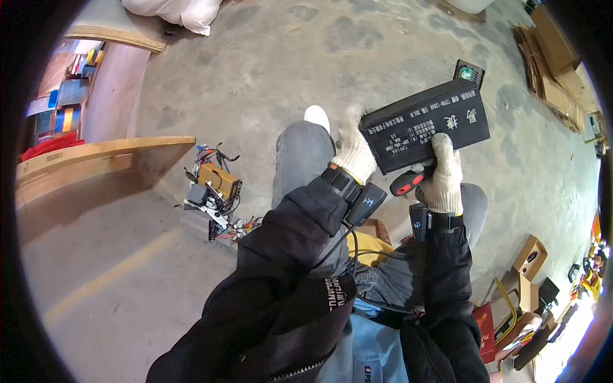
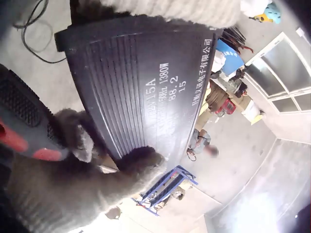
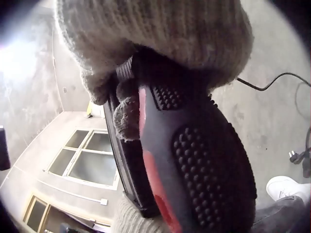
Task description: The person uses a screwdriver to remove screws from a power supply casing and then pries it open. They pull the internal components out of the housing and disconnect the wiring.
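Head view, black box [image 1: 426, 126] in hands [image 1: 355, 152], long axis rising rightward

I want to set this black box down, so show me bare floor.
Bare floor lies between the white sack and the black box, and between the right knee and the open carton. It is crowded around the red booklet and at the wire-tangled parts on the left.

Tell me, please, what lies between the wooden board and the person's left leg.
A tangle of wired parts, with a gold box among it, lies on the concrete floor there, as the head view shows.
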Motion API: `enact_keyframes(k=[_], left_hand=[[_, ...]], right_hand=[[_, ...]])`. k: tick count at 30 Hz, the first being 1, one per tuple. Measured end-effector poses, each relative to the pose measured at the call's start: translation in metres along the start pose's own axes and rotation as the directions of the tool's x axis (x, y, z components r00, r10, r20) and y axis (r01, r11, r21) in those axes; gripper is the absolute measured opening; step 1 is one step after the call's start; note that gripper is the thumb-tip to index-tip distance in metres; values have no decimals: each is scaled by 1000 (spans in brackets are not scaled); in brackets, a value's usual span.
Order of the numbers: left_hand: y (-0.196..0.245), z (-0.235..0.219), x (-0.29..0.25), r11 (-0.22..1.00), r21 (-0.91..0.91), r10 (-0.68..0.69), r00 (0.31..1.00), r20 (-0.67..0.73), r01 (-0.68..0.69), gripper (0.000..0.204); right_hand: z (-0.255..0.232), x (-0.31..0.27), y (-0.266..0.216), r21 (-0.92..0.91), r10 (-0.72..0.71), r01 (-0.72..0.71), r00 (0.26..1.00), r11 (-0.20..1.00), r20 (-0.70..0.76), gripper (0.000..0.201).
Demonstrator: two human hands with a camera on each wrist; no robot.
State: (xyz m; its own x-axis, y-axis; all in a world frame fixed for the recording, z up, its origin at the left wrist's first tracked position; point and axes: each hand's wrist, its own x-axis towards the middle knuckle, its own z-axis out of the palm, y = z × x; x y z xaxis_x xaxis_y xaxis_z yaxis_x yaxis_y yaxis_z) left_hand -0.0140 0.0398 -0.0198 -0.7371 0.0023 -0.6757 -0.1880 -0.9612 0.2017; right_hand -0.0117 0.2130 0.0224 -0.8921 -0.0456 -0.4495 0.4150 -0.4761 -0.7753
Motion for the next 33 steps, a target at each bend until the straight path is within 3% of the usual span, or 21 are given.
enact_keyframes(k=[2,5,8,10,11,13,16,18,22,24,26,28,30,32,33], left_hand=[[-1,3,1,999,-42,8,999,-47,-10,46],[4,3,-1,1000,-4,-18,999,-49,18,57],[3,10,-7,997,31,64,998,20,-65,39],[4,7,-5,974,138,187,982,-41,-180,45],[1,4,-4,975,142,180,983,-39,-173,45],[0,13,-15,982,98,167,982,-87,-159,62],[-2,14,-19,979,71,195,978,-73,-190,67],[-3,26,-31,989,21,150,987,-62,-149,64],[-7,53,-60,973,83,221,973,-67,-215,58],[-4,45,-54,933,261,255,967,-2,-246,58],[3,32,-42,932,310,166,981,101,-190,53],[-3,34,-46,868,425,188,961,201,-258,58],[-2,43,-53,839,486,203,969,141,-247,40],[-4,28,-39,747,562,290,934,207,-356,42],[-2,24,-36,733,578,287,934,215,-358,42]], right_hand=[[3,-1,-1,-32,-47,47,999,998,8,32],[-6,7,11,-26,-58,56,995,998,-75,32],[-9,6,11,-41,-22,19,998,999,-64,29],[-13,9,12,-42,20,-21,1000,999,-9,30],[-15,10,14,-50,72,-69,996,996,45,31],[-15,14,18,-41,35,-34,999,999,24,32],[-2,10,12,0,-36,36,999,999,19,30],[3,9,9,42,40,-40,999,998,-9,28],[-13,14,16,26,36,-37,999,999,34,28],[-11,14,16,9,40,-40,999,999,18,31],[-5,11,13,-4,27,-27,1000,1000,-4,34],[9,-2,-1,64,39,-40,999,997,20,35],[11,-4,-8,83,-17,14,999,996,43,41],[5,1,-2,135,-30,19,996,991,81,42],[5,0,-2,100,-29,21,996,995,79,32]])
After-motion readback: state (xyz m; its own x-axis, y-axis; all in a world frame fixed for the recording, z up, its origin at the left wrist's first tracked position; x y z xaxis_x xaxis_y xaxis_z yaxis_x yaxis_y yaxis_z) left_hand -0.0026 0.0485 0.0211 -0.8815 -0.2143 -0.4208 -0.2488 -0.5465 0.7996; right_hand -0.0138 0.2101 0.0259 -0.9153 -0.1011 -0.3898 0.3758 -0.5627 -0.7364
